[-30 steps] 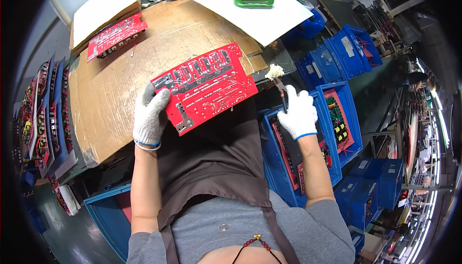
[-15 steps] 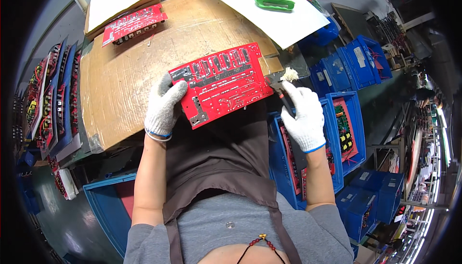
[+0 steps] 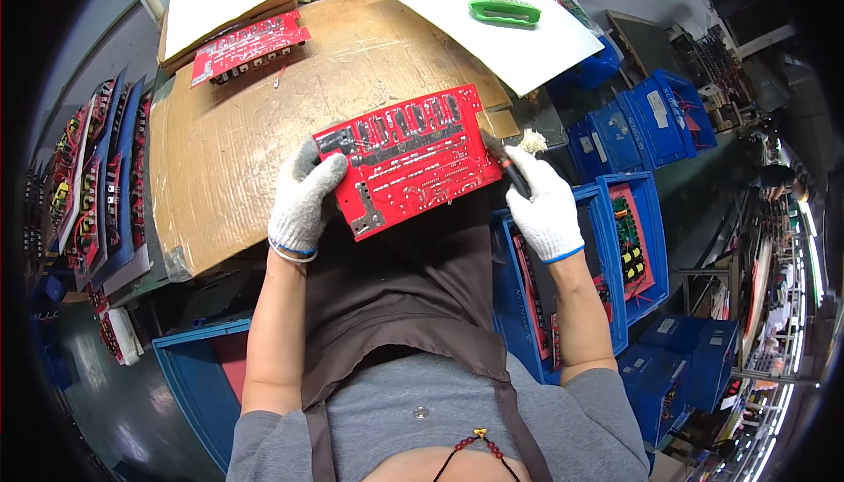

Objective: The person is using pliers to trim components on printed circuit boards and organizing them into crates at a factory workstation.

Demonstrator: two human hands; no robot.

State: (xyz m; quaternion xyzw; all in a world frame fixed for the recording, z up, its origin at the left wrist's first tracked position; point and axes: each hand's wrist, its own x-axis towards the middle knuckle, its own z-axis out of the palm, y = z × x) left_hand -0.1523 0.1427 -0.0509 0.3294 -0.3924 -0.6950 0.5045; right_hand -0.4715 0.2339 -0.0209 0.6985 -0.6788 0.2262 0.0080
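Observation:
A red circuit board [image 3: 413,161] is held tilted over the near edge of the cardboard, its soldered side facing up. My left hand [image 3: 301,196], in a white knit glove, grips its left end with the thumb on top. At the board's right end, my gloved right hand [image 3: 547,211] is closed round a dark-handled hand tool [image 3: 517,181] with a bit of red on it. The tool's tip lies close to the board's edge, and I cannot make out its kind. A second red circuit board [image 3: 251,43] rests at the far left, components underneath.
Cardboard [image 3: 229,148] covers the bench. A green brush [image 3: 504,12] lies on a white sheet [image 3: 545,56] at the far right. Near my right hand is a pale tuft [image 3: 532,141]. Blue bins [image 3: 646,245] with boards stand right; upright boards [image 3: 105,174] line the left.
My right hand has shifted slightly left and in toward the board's right edge with the tool. The board and left hand have moved very slightly right and down.

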